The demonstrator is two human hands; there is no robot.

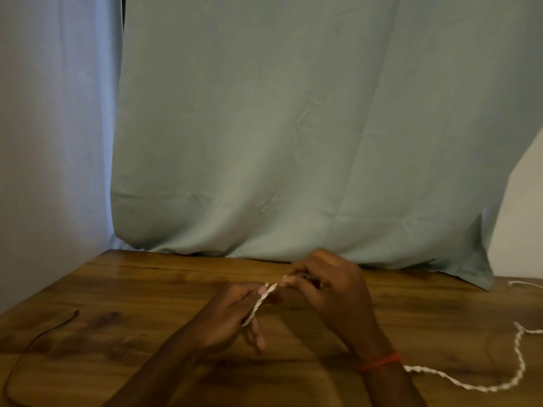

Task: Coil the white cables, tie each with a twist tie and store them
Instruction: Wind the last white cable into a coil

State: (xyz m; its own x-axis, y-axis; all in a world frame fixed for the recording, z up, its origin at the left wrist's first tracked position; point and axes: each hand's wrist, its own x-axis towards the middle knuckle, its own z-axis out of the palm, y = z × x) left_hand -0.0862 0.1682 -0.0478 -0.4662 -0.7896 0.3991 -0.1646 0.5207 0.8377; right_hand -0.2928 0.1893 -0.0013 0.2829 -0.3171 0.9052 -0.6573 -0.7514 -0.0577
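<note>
A white twisted cable (262, 302) runs between both of my hands above the wooden table (123, 289). My left hand (232, 315) pinches its lower part, with two fingers hanging loose below. My right hand (332, 289) grips its upper end; a red band circles that wrist. More of the white cable (499, 374) trails across the table at the right, curving toward the right edge. Whether this trailing length joins the held piece is hidden by my right arm. No twist tie can be made out.
A thin dark cord (32, 342) lies on the table's left side, looping toward the near edge. A pale green cloth (293, 142) hangs behind the table's far edge. A white wall stands at the left. Another white cable end (526, 284) shows at the far right.
</note>
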